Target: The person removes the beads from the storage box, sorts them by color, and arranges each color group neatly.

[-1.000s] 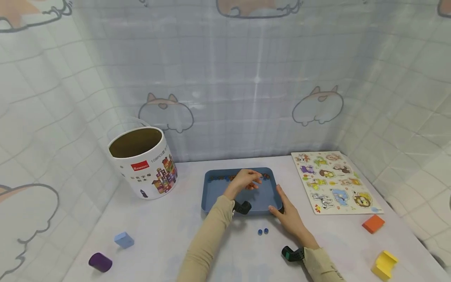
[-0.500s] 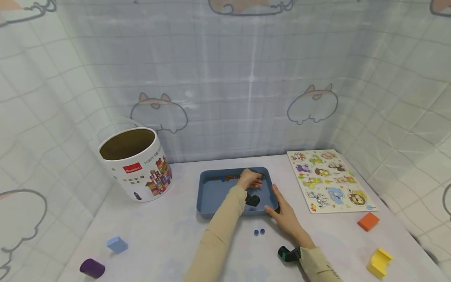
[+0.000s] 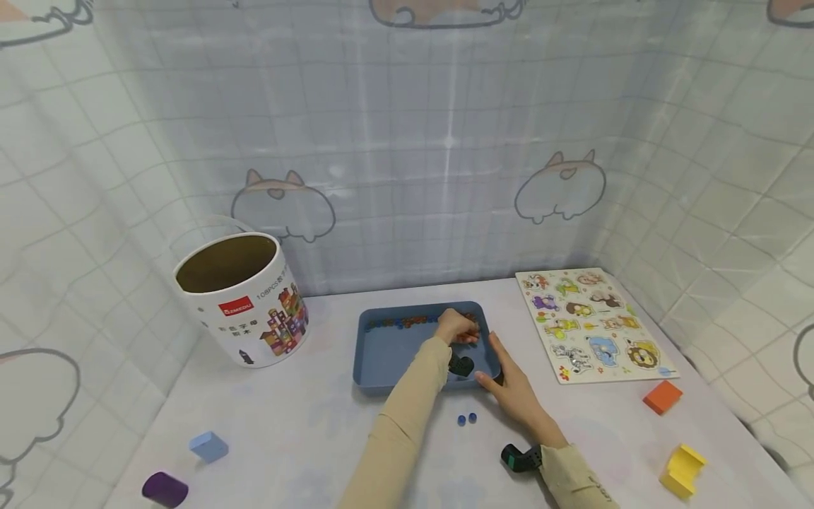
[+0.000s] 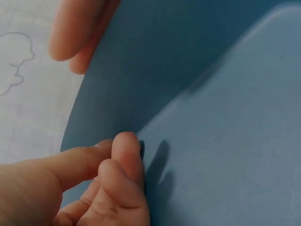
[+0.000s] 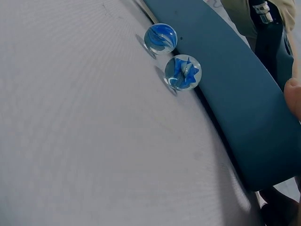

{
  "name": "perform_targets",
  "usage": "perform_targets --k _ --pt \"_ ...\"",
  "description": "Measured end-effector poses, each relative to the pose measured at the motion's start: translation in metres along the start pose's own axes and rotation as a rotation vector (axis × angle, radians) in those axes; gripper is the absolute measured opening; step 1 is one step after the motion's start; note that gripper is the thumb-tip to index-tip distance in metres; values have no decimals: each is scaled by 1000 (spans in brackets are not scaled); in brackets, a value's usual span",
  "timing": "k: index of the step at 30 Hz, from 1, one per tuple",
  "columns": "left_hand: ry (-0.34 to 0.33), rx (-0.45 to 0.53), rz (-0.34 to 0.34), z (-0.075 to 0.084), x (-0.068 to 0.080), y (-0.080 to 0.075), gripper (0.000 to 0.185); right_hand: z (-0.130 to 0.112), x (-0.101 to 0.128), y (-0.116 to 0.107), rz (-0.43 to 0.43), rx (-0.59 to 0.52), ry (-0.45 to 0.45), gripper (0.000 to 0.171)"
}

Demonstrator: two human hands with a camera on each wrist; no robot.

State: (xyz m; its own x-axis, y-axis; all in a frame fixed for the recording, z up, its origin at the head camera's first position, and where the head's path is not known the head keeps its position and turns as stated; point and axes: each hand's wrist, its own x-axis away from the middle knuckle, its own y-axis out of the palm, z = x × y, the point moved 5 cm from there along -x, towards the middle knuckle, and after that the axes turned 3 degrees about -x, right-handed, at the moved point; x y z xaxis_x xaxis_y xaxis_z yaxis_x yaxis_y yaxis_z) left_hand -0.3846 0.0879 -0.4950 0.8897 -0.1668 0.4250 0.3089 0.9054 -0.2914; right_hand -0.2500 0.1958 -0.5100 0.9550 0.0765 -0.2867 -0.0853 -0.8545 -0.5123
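Note:
My left hand [image 3: 456, 326] reaches over the right end of a blue tray [image 3: 397, 353], its thumb and fingertips drawn together beside the tray's wall. In the left wrist view these fingers [image 4: 126, 153] are curled inward; a small dark edge shows behind one fingertip, and I cannot tell whether they hold anything. My right hand [image 3: 516, 390] grips the tray's near right corner, thumb at the front and fingers along the right side. Several blue and orange-brown marbles [image 3: 415, 320] line the tray's back wall. Two clear marbles with blue swirls [image 5: 182, 73] lie on the table outside the front wall.
A white printed bucket [image 3: 248, 304] stands left of the tray. On the right lies an animal puzzle board [image 3: 594, 325], with an orange block [image 3: 663, 397] and a yellow block [image 3: 683, 471] nearer. A light blue block [image 3: 208, 447] and a purple cylinder [image 3: 165, 489] lie front left.
My left hand has moved right and slightly down inside the tray, its fingers now more curled. My right hand stays at the tray's corner. The whole head view has shifted slightly.

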Motion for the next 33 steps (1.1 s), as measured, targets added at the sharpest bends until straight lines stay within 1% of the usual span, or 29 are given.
perform_targets --k 2,6,8,13,15,17,20,22,24,28,31,33 --pt "13 5 -19 -1 5 -3 14 -1 0 0 -4 -6 -2 81" --pt "62 28 -67 1 18 -8 17 0 1 0 -10 1 7 81" --pt "82 41 -105 3 24 -10 19 0 2 -1 -7 5 12 82" --pt "118 48 -170 8 37 -17 21 -1 2 -6 -5 19 3 82" --pt "148 48 -180 9 45 -23 23 -1 1 -6 -8 23 -2 81" --pt "193 48 -193 9 54 -29 26 0 1 -5 -12 21 -2 81" --pt "240 71 -226 1 70 -36 29 3 2 -3 -19 33 -4 80" --pt "260 76 -250 -6 83 -39 29 4 2 -2 -22 35 1 80" --pt "262 76 -273 -14 98 -40 31 4 2 -2 -23 36 4 80" --pt "273 34 -302 -30 127 -42 31 2 1 -3 -19 42 10 80" --pt "277 0 -325 -46 143 -43 27 1 1 -2 -23 54 9 80" --pt "274 -22 -328 -57 151 -43 23 0 0 -1 -26 49 5 80"
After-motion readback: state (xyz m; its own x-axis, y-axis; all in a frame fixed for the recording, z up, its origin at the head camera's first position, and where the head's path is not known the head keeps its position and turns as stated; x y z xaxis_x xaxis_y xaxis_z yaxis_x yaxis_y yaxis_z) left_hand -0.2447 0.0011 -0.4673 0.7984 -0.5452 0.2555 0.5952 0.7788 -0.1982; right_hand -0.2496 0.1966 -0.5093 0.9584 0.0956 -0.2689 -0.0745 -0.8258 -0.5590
